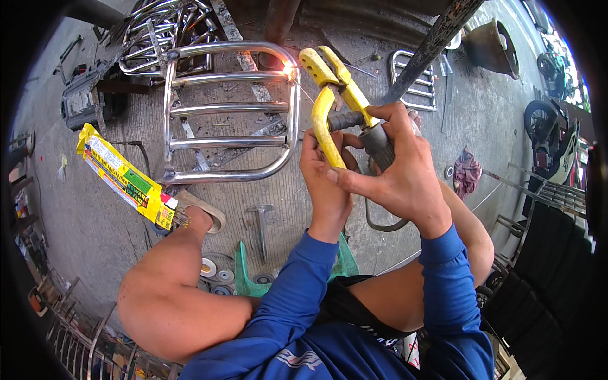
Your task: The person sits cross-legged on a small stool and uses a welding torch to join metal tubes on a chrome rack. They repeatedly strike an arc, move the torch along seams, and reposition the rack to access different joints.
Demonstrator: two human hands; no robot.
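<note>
A polished tubular metal frame with crossbars (230, 109) lies at 11 o'clock; at its 3 o'clock is a yellow two-armed electrode holder (356, 98). The bare right hand (405, 180) is wrapped around the holder's dark ribbed handle (378, 144), while the bare left hand (326, 193) half curls behind the yellow lever (321, 117), its hold unclear. A small orange-white glow (289, 68) marks the frame's 2 o'clock corner.

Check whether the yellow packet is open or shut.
Open: the yellow packet has thin rods sticking out of its lower end.
</note>
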